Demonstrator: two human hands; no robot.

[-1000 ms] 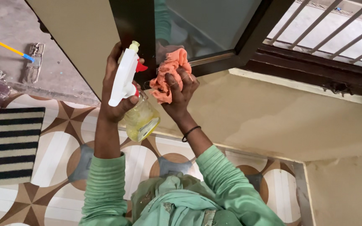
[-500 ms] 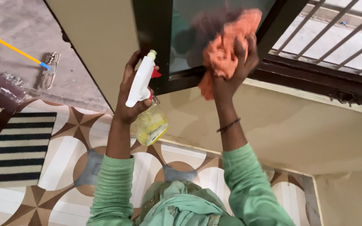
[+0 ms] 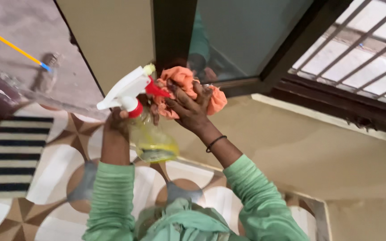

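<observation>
1. Far left, upper corner: thin yellow stick with a blue end (image 3: 12,45) lies on grey concrete floor, beside a blurred, flat brush-like object (image 3: 46,76); kind not resolvable.
2. Left edge, lower: black-and-white striped mat (image 3: 3,154) on patterned floor tiles in brown, white and grey (image 3: 59,172).
3. Left hand (image 3: 120,119): raised, fingers clenched round the neck of a clear plastic spray bottle with a white trigger head, red collar and red trigger (image 3: 132,96). Bottle tilted; nozzle tip pale yellow, pointing up and right toward the window. Lower body of the bottle holds yellow liquid and hangs below the hand, over the floor tiles.
4. Left forearm bare; green ribbed sleeve (image 3: 108,196) covers the upper arm.
5. Centre: right hand (image 3: 188,109) grasps a crumpled orange cloth (image 3: 186,87), fingers spread over it, pressing it against the lower edge of the dark brown window frame (image 3: 173,31). Cloth sits just beside the spray head, touching or nearly touching the red trigger; cannot tell which.
6. Right wrist carries a thin black band (image 3: 215,143); green sleeve follows below.
7. Above the cloth: glass pane (image 3: 246,35) of the open window leaf, showing a dim reflection of hand and sleeve.
8. Right of the frame: beige plastered wall (image 3: 313,147) under the sill.
9. Far right, top: metal window grille of crossed bars (image 3: 362,44), bright outside surface behind.
</observation>
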